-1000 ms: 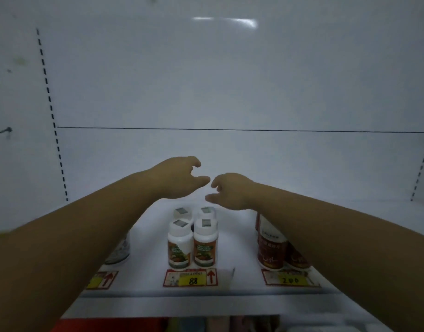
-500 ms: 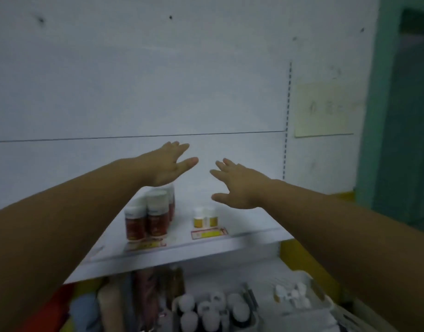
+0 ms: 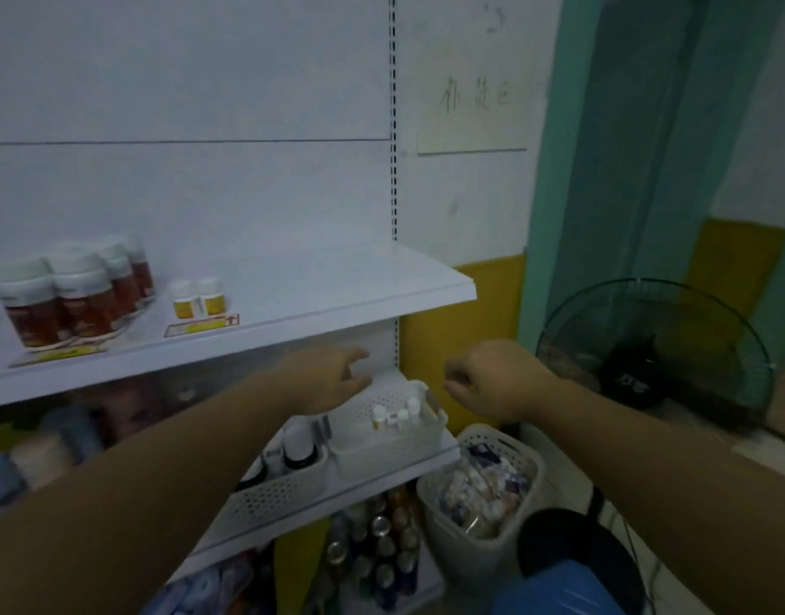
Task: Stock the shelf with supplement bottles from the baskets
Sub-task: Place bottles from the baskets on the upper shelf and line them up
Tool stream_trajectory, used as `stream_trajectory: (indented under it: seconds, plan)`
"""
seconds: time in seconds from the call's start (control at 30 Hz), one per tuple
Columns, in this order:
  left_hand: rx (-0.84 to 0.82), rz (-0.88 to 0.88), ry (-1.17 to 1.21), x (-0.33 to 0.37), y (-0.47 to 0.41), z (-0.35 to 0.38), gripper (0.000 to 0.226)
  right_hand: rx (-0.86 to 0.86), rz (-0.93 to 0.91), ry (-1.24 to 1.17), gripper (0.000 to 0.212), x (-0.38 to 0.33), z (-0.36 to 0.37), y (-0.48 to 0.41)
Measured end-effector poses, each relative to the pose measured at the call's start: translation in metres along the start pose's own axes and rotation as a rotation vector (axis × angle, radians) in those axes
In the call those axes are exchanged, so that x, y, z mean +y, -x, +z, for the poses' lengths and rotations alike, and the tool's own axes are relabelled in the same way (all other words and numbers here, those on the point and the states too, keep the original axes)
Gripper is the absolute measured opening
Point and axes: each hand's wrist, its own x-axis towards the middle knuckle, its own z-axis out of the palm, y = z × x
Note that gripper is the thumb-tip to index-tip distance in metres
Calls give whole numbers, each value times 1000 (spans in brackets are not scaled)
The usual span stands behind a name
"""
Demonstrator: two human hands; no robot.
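Upright supplement bottles (image 3: 397,415) in white basket (image 3: 384,454), empty hands above

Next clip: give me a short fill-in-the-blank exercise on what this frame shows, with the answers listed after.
1. The two small yellow-labelled bottles stand on the upper shelf to the ____ of the red-labelled bottles.
2. Both the left hand and the right hand hold ____.
3. The white basket below the hands sits on the ____ shelf.
4. On the floor at the far right stands a ____.

Answers: right; nothing; lower; fan
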Motion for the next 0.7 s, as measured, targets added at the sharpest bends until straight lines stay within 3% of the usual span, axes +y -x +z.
stream_trajectory:
  seconds: [0.2,0.53,0.7]
  plan:
    - [-75,-142,171,-22,-35,56,55,-151,54,-86,27,28,71,-8]
    - [-71,-349,701,-87,-147,171,46,-218,194,-346,40,41,213,-105]
    - [-97,-438,722,-110,-203,221,51,-367,270,-410,41,48,273,-159]
